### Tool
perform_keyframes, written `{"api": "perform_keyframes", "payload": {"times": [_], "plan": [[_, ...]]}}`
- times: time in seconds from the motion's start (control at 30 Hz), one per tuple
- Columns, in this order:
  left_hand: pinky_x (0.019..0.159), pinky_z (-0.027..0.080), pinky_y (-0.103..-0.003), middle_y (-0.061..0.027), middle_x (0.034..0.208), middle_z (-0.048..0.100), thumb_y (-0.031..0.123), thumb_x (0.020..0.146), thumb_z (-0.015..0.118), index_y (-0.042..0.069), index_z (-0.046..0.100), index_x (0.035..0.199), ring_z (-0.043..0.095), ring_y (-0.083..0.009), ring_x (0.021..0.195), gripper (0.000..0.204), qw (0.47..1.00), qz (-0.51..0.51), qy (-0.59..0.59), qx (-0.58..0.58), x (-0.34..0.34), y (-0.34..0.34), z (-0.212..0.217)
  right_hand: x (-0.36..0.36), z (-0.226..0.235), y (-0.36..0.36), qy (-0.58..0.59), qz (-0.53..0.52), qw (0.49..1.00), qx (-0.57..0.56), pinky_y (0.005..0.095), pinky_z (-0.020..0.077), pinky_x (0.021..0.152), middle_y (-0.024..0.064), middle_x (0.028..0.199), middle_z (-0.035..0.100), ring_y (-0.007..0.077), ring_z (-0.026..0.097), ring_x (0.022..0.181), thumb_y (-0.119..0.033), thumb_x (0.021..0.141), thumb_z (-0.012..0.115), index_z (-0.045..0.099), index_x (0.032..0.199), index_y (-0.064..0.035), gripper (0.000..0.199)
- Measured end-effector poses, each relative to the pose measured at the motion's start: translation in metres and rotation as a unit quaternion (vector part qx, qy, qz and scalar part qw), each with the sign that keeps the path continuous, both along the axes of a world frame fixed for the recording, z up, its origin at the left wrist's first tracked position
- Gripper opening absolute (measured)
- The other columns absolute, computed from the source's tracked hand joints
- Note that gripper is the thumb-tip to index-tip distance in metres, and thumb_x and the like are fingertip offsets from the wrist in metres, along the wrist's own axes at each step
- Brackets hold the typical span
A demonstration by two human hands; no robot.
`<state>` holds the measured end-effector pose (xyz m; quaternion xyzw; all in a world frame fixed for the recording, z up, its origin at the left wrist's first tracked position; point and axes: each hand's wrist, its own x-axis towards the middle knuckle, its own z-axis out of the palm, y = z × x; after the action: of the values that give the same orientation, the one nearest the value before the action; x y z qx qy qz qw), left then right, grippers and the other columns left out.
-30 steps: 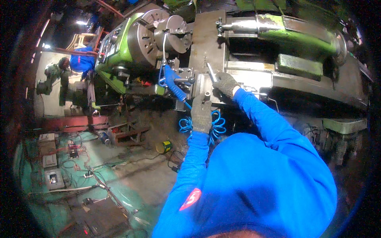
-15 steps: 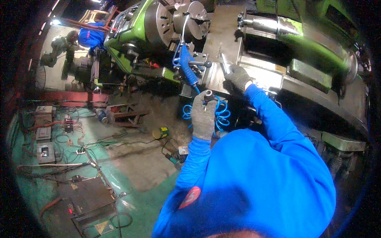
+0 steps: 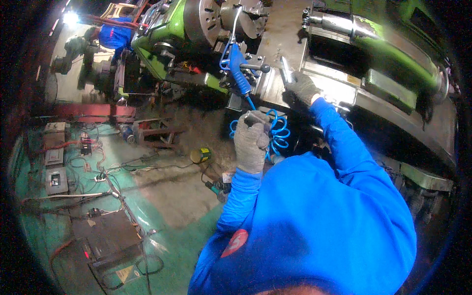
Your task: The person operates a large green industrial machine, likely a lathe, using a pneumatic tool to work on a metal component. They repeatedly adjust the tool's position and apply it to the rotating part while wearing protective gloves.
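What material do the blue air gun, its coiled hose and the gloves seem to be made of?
Air gun: probably plastic body, smooth and glossy blue. Coiled hose: likely flexible plastic, thin springy loops that hold their shape. Gloves, on the left hand and right hand: grey knitted fabric, matte and slightly ribbed, possibly coated.

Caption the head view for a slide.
Gloved left hand gripping a lathe handle, gloved right hand holding a slim metal tool beside a blue air gun.

Green lathe (image 3: 393, 54) w/ big grey chuck (image 3: 206, 19) up top. Yellow can (image 3: 200, 155) on floor near chip pile. Grey elec. boxes (image 3: 55, 169) at left w/ cables trailing over green floor (image 3: 162, 221). Dark flat machine case (image 3: 105, 238) lower left. Another person in blue (image 3: 115, 34) far back by bright lamp (image 3: 70, 18).
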<state>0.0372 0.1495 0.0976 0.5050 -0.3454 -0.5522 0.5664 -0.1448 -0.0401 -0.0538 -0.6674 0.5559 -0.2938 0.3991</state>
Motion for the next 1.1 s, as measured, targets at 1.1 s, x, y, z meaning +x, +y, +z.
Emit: {"api": "perform_keyframes", "payload": {"times": [1.1], "plan": [[0.050,0.041,-0.024,-0.0087,0.108,0.073,0.023,0.107,0.061,0.009,0.061,0.141,0.051,-0.0090,0.061,0.036,0.939,0.061,0.335,0.045,-0.004,-0.003,-0.009,-0.004,0.002,0.000,-0.065,0.003,0.997,0.041,0.0473,0.0537,0.094,0.0277,0.108,0.073,0.0427,0.070,0.103,-0.035,0.080,0.078,0.073,0.106,0.0011,0.045]]}}
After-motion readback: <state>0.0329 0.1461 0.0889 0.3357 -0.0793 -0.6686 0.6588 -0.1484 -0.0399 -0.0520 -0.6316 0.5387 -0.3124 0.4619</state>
